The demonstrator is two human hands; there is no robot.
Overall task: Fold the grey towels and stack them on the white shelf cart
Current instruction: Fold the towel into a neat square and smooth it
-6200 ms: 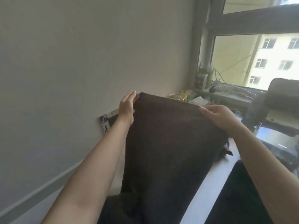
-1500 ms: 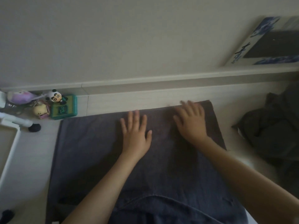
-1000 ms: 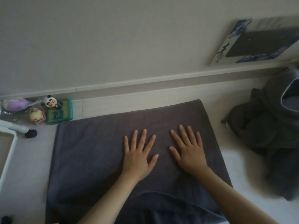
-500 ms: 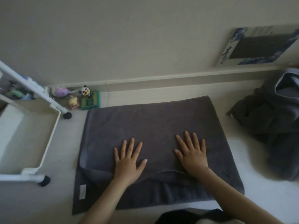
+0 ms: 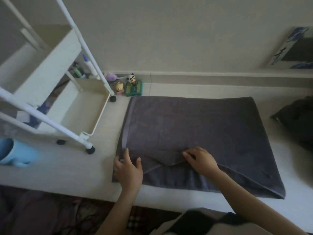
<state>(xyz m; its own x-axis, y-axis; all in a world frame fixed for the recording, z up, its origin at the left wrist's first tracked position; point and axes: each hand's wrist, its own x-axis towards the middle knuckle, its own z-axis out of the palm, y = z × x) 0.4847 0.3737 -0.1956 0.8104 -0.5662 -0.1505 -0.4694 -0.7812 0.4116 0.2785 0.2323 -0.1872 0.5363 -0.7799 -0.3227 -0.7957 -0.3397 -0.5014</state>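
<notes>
White shelf cart [image 5: 81, 106] at left on the pale surface [image 5: 67, 167], bottom tray bare where visible, nothing stacked there in view. Grey towel [image 5: 194, 126] spread flat just right of cart, far edge close to wall ledge, already doubled once by the look of the layered near edge; top layer falls short of bottom layer along the near side, with a rumpled ridge in the middle. Heap of more dark towels [image 5: 298, 122] at far right, apart from the flat one, unfolded. Step in hand, as a judgement: squaring up the first fold before the next one; task early, no finished towel seen. Left hand [image 5: 128, 168] at near-left corner, fingers loosely spread, thumb and fingers bracketing the top layer's edge, contact likely but a firm pinch not confirmed. Right hand [image 5: 199, 160] at mid near edge, fingers curled onto the ridge, seemingly gathering the upper layer; full closure around cloth not certain. Next move needs: both hands gripping top-layer edge, pull toward near side to align hems, flatten ridge, then fold across. Small stuff: blue mug [image 5: 15, 153] far left, panda figurine [image 5: 132, 80] and toys by cart wheel, clear of towel.
</notes>
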